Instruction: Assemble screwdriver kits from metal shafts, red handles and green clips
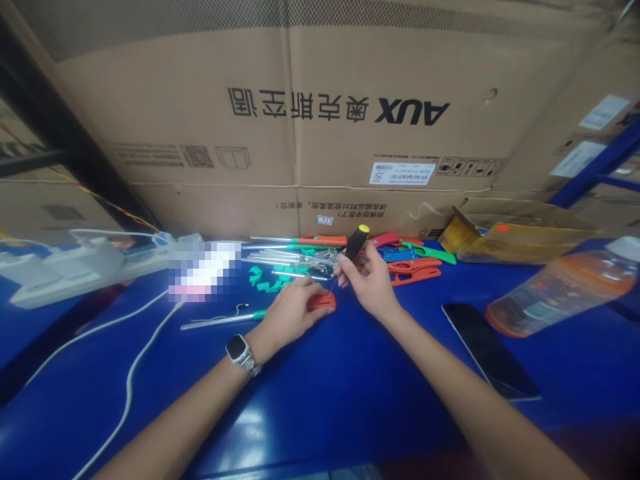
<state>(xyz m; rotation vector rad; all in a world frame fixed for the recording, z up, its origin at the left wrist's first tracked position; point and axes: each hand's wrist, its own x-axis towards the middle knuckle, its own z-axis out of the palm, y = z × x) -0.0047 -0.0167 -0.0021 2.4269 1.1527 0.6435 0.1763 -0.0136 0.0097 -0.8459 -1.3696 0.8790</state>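
Observation:
My right hand (pixel 369 280) is closed around a screwdriver (pixel 356 244) with a black handle and yellow end cap. Its thin shaft points down at an orange lighter handle (pixel 323 302), which my left hand (pixel 293 310) pins on the blue table. Whether the tip touches the plastic is too small to tell. Beside my left wrist lies a metal lighter tube (pixel 220 322) with a green collar. Just beyond my hands are green plastic pieces (pixel 273 283), several metal tubes (pixel 277 259), an orange lighter (pixel 323 240) and loose orange casings (pixel 413 270).
A large cardboard box (pixel 320 147) stands behind the table. At right are a black phone (pixel 490 350), a tilted bottle of orange liquid (pixel 560 290) and an open brown carton (pixel 520 233). A white power strip (pixel 100 267) with trailing white cables (pixel 131 380) sits at left.

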